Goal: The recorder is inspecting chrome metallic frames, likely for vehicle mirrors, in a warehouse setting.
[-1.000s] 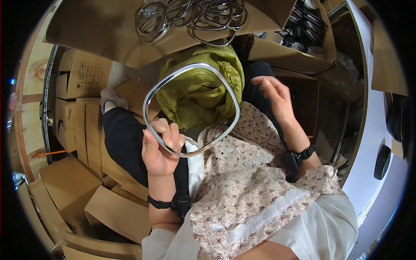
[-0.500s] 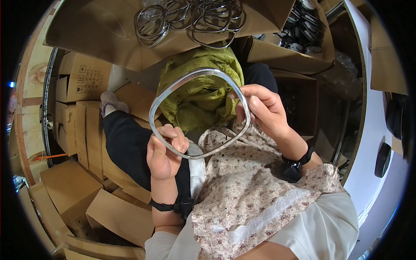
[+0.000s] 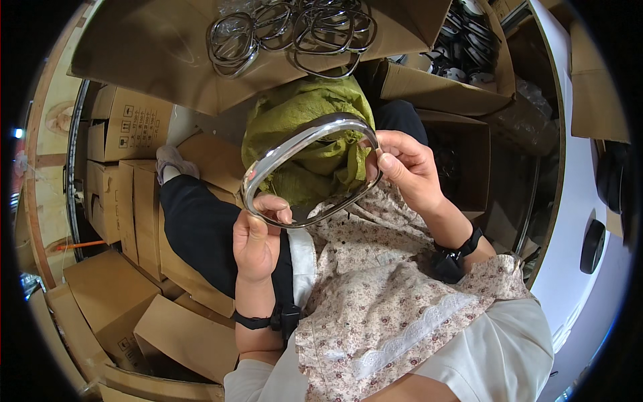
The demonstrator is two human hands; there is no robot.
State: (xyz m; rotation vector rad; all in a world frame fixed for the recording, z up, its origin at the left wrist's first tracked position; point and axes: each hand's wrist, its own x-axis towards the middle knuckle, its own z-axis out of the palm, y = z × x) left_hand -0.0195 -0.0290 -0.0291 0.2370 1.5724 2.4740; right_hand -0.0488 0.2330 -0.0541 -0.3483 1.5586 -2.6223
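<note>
Okay so the left hand (image 3: 258,241) has thumb and fingers pinched on the lower-left stretch of a shiny chrome ring (image 3: 289,144), and the right hand (image 3: 416,167) has its fingertips clamped on the right side — so the ring sits tilted, spanning the gap between both sets of fingers. Behind it, just past the fingertips, there's a crumpled green sack (image 3: 295,100). Farther out beyond the fingers, a bunch of similar rings (image 3: 325,51) lies on brown cardboard (image 3: 154,53). Closer to the body than the fingers — a floral apron (image 3: 382,281). Cartons (image 3: 142,214) stand left of the left fingers.
</note>
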